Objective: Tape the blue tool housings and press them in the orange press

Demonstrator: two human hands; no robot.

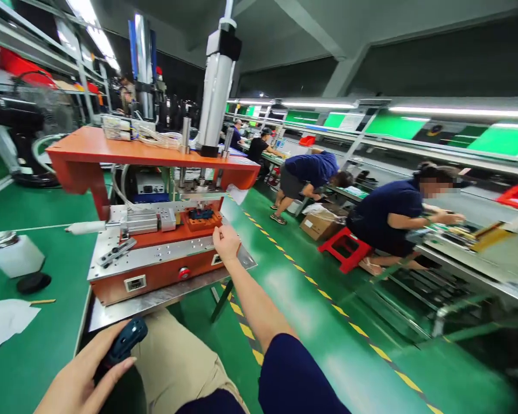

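Over my lap, my left hand [86, 368] grips a small dark blue, rounded plastic part [127, 340] between thumb and fingers. My right hand [227, 241] reaches forward with curled fingers to the right front corner of an orange fixture block [204, 224]; whether anything is inside them is hidden. A dark blue part [201, 214] sits in that block, under the press head [202, 188]. Around it stands an orange press machine [155, 152] with a tall air cylinder [218, 86] on top. A red button [184, 273] is on its front.
On the green bench at left are a white pump bottle [15, 256], a black round lid [33, 282], a white cloth [6, 322] and a fan [21, 132]. Several co-workers [384, 210] work along the right-hand benches, beyond a yellow-black floor line [302, 270]. A red stool [347, 250] stands there.
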